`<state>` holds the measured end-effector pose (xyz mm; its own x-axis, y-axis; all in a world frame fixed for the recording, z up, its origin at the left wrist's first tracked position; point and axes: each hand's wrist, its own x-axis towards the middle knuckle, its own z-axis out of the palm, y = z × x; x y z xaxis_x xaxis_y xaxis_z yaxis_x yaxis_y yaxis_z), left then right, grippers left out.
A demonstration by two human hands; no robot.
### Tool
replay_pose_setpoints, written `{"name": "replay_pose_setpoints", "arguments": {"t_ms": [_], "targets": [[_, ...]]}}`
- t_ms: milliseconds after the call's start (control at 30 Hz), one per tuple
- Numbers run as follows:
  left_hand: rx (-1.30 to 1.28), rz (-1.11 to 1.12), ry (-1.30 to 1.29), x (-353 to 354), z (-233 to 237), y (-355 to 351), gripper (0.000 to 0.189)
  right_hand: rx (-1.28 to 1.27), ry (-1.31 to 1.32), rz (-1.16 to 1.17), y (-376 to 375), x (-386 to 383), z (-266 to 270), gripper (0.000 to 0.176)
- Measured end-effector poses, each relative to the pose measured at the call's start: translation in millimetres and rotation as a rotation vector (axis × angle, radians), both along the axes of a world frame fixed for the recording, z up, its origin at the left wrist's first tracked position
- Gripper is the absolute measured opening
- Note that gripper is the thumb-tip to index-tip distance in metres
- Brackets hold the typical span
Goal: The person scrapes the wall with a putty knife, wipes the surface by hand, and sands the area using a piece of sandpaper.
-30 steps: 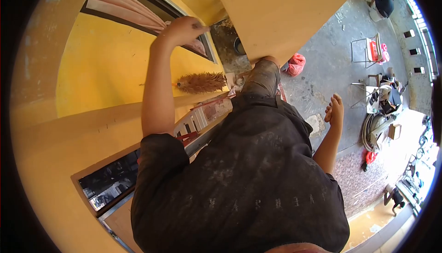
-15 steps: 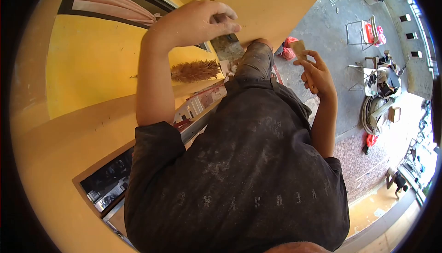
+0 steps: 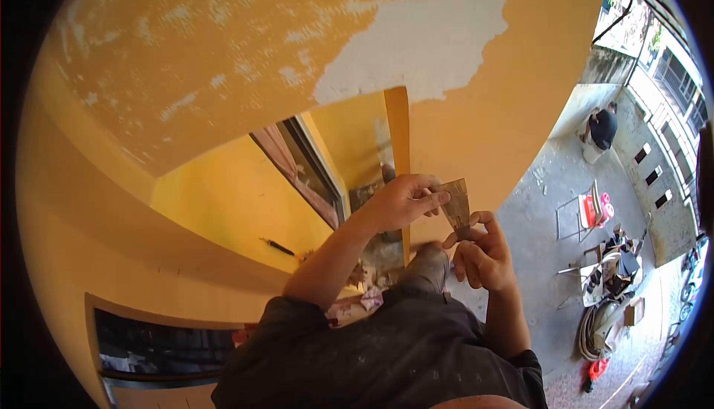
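My two hands meet in front of my chest, close to a yellow wall (image 3: pixel 223 59). A flat metal scraper (image 3: pixel 455 201) with a stained blade stands between them. My right hand (image 3: pixel 483 259) grips its lower end from below. The fingers of my left hand (image 3: pixel 405 201) pinch the blade's left edge. My dark shirt (image 3: pixel 387 357) fills the bottom of the view, and my bent knee (image 3: pixel 431 260) shows just under the hands.
A white bare patch (image 3: pixel 424 44) breaks the yellow paint above the hands. A window with a pink curtain (image 3: pixel 286 160) lies far below at left. On the concrete ground at right are a crouching person (image 3: pixel 601 128), a folding chair (image 3: pixel 584 212) and piled clutter (image 3: pixel 613 275).
The view has swung up toward the wall. My left hand left the window edge and joined the right hand, which rose from my side holding the scraper.
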<state>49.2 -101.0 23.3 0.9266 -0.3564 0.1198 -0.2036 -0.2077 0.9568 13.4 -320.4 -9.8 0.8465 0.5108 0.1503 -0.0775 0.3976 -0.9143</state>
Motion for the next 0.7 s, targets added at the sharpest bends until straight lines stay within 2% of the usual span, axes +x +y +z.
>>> {"name": "replay_pose_setpoints", "arguments": {"t_ms": [33, 67, 133, 167, 233, 400, 467, 600, 667, 700], "targets": [[-0.161, -0.026, 0.089, 1, 2, 3, 0.034, 0.045, -0.014, 0.038, 3, 1, 4, 0.030], [-0.149, -0.031, 0.071, -1, 7, 6, 0.034, 0.056, -0.032, 0.035, 7, 1, 5, 0.030], [-0.176, 0.119, 0.049, -8, 21, 13, 0.026, 0.074, -0.079, 0.059, 14, 2, 6, 0.030], [-0.170, 0.113, 0.029, -11, 27, 17, 0.026, -0.034, -0.080, 0.081, 12, -1, 12, 0.034], [-0.320, 0.302, 0.003, -17, 38, 28, 0.022, -0.046, -0.089, 0.067, 21, -4, 11, 0.035], [-0.353, 0.440, -0.062, -25, 50, 42, 0.023, 0.008, -0.086, 0.088, 37, -4, 3, 0.038], [-0.487, 0.458, -0.128, -23, 50, 40, 0.021, -0.016, -0.077, 0.079, 44, -6, 13, 0.037], [-0.533, 0.491, -0.171, -19, 47, 44, 0.030, -0.148, -0.170, -0.015, 58, 0, 38, 0.041], [-0.620, 0.506, -0.257, -19, 55, 43, 0.035, -0.280, -0.327, -0.195, 67, 6, 56, 0.039], [-0.618, 0.541, -0.240, -23, 64, 41, 0.038, -0.288, -0.325, -0.168, 71, 11, 61, 0.039]]}}
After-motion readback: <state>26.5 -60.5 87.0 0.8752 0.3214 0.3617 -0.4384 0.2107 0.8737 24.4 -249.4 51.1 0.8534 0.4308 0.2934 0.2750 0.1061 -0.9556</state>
